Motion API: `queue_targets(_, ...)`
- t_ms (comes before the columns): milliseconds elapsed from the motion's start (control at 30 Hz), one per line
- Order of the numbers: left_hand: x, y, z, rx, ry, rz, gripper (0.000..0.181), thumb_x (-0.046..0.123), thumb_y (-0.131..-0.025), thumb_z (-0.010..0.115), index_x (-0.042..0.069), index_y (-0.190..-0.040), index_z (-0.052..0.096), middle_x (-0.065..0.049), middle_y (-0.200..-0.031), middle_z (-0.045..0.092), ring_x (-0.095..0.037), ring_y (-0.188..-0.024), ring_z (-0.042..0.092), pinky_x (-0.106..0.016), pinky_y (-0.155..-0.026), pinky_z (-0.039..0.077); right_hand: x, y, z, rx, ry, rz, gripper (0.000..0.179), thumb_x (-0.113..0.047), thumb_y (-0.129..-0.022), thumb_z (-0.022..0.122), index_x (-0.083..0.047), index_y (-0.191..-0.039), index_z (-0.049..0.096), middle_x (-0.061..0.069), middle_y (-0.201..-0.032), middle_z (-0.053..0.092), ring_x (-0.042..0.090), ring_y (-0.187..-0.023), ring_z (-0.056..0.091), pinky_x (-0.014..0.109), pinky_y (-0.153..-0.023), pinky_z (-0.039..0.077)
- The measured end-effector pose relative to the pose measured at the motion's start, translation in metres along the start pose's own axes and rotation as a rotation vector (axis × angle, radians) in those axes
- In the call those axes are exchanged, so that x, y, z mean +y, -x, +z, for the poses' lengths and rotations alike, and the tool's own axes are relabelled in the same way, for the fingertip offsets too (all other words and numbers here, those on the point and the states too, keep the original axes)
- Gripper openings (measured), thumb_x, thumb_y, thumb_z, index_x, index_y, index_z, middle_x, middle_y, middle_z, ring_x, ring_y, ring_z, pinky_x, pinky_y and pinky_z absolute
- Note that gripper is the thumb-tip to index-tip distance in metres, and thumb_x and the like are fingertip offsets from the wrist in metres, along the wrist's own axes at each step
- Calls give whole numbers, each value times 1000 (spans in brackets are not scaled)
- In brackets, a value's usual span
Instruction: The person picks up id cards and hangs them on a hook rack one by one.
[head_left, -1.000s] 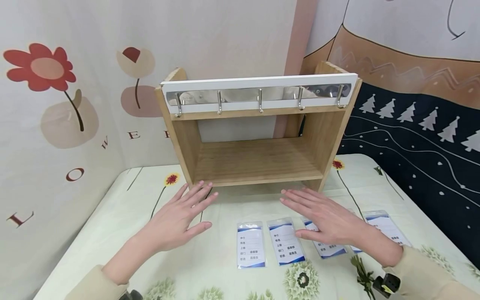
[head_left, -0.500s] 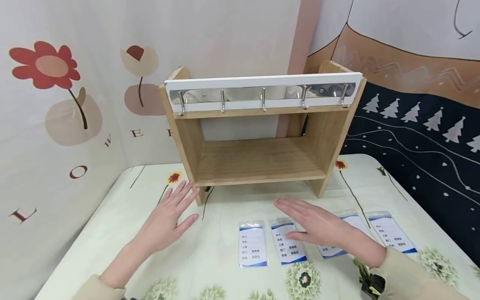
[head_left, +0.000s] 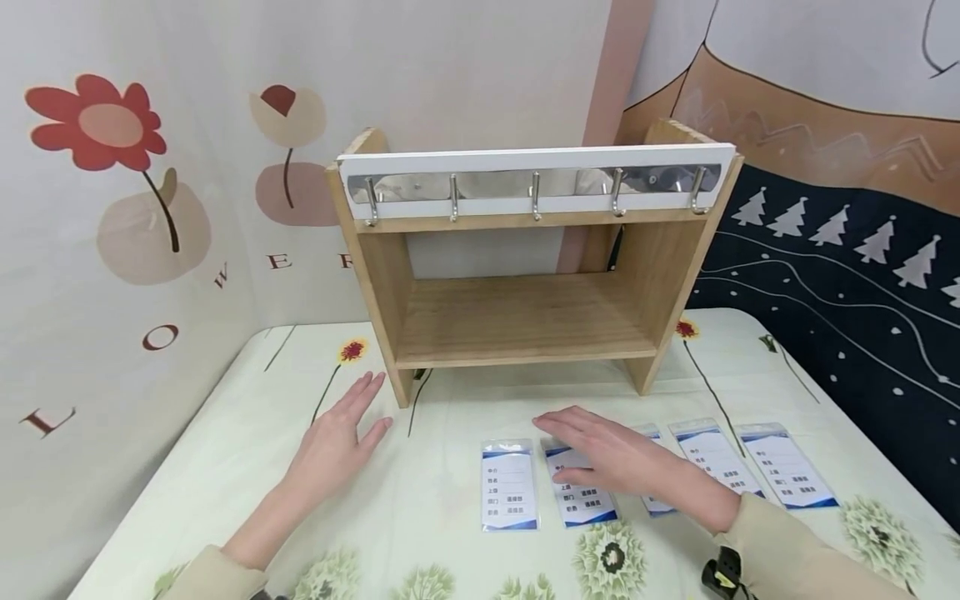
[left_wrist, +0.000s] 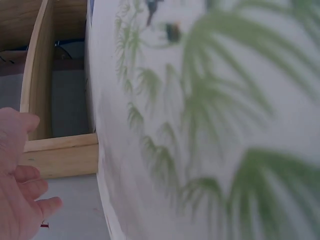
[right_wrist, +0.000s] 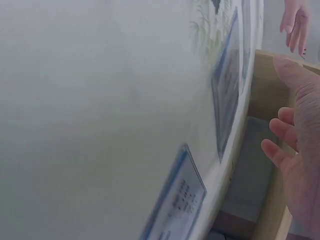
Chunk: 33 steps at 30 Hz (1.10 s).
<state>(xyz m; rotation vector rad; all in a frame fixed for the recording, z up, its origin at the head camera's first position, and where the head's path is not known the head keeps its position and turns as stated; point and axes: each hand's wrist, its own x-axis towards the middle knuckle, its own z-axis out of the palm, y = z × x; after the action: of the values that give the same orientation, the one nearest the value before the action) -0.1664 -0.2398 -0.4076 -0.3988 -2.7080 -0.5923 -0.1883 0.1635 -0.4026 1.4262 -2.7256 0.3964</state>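
My left hand hovers over the table in front of the wooden shelf's left leg, fingers extended and thumb apart, holding nothing. My right hand, its fingers also extended, is above a row of name badges in clear sleeves. It partly covers the second badge from the left and one to its right. The leftmost badge lies uncovered between the hands. Two more badges show at the right, including the end one. In the right wrist view, the right hand has nothing between thumb and fingers.
The wooden shelf stands at the back of the table, with a white rail of several metal hooks across its upper front. A flower-patterned cloth covers the table. Printed curtains hang behind and at the right.
My left hand has drawn left, away from the shelf's leg. My right hand has moved left over the badges, uncovering those at the right. The head view has shifted slightly.
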Motion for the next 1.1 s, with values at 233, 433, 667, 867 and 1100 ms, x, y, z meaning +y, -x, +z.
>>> queue_targets(233,-7,-6,6,-18,56,-49,67,17,-95,74,0,-153,45,-25,-152,48,-45,-135,49,-63,-102,47,-1,-5,13,-10,18,-10,67,-43,-97,70,-7,-150,50,5,-147,55,21,-135,51,42,-109,47)
queue_targets(433,-18,-10,13,-79,199,-159,69,17,-97,73,-4,-154,40,-30,-134,61,-47,-124,58,-58,-106,46,-1,-10,20,30,51,-35,66,-47,-95,71,-6,-145,55,5,-142,59,23,-133,53,44,-111,45)
queue_targets(667,-24,-15,15,-99,318,-212,66,17,-99,69,-7,-153,40,-32,-140,55,-51,-125,55,-54,-97,54,-2,-17,22,11,11,2,67,-47,-97,69,-6,-147,53,6,-145,57,23,-135,50,46,-110,45)
queue_targets(867,-20,-23,20,-133,452,-251,69,16,-99,70,-9,-153,37,-30,-154,39,-46,-134,49,-51,-102,49,-3,-23,25,22,-30,21,68,-45,-95,72,-4,-146,53,8,-143,56,24,-132,50,47,-106,47)
queue_targets(1100,-15,-27,33,-104,549,-313,70,14,-96,72,-9,-153,37,-30,-151,42,-45,-133,50,-50,-103,48,-5,-28,28,11,-89,57,67,-43,-95,74,-3,-145,55,7,-140,56,23,-128,51,47,-101,48)
